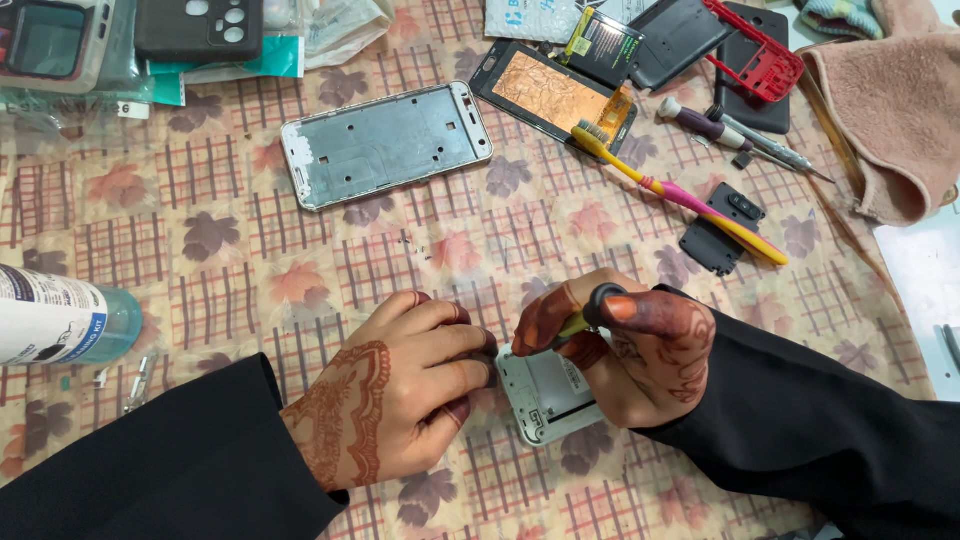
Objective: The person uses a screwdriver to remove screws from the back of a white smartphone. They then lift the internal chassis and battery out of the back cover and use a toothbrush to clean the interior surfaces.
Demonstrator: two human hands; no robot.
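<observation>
The counter [250,250] is covered by matt printed cloth. A bare, dull metal phone frame [385,143] is seen on it. The toothbrush [690,200] is made of glossy plastic. A soft, napped pink towel [880,110] is laid nearby. The white phone part [548,395] appears to be smooth plastic.

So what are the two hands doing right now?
Left hand: closed, steadying the white phone part.
Right hand: closed, holding a small screwdriver.

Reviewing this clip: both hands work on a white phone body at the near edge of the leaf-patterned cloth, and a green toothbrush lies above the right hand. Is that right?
Not quite. In the head view the toothbrush is yellow and pink, not green. The rest holds: the left hand and right hand work on the white phone body on the leaf-patterned cloth.
</observation>
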